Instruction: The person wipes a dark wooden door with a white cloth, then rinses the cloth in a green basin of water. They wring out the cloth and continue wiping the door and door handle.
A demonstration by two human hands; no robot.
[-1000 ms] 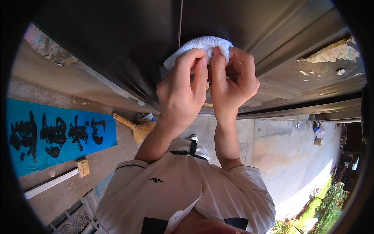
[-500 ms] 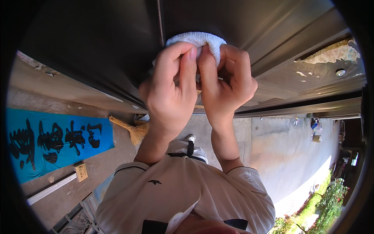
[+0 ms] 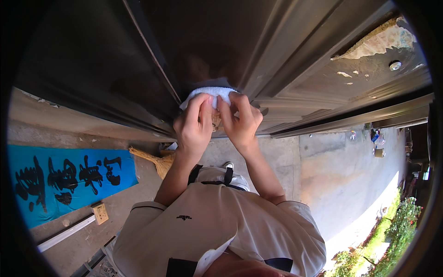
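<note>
A folded white cloth (image 3: 213, 92) is pressed against a dark, glossy door panel (image 3: 203, 41) in front of me. My left hand (image 3: 193, 127) pinches the cloth's near edge between thumb and fingers. Close beside it, my right hand (image 3: 241, 121) grips the same edge, its thumb almost meeting the left one. Both hands are closed on the cloth, and its underside against the panel is hidden. Faint reflections of the hands show on the glossy surface just beyond the cloth.
Raised mouldings run down the door at the right, near a torn paper patch (image 3: 380, 39) and a round metal fitting (image 3: 395, 65). At left are a blue banner (image 3: 69, 180), a straw broom (image 3: 159, 161) and a wall socket (image 3: 99, 213). Green plants (image 3: 399, 226) grow at lower right.
Both hands and the cloth have moved down the panel, closer to my body and slightly left. The grip on the cloth stays the same.
</note>
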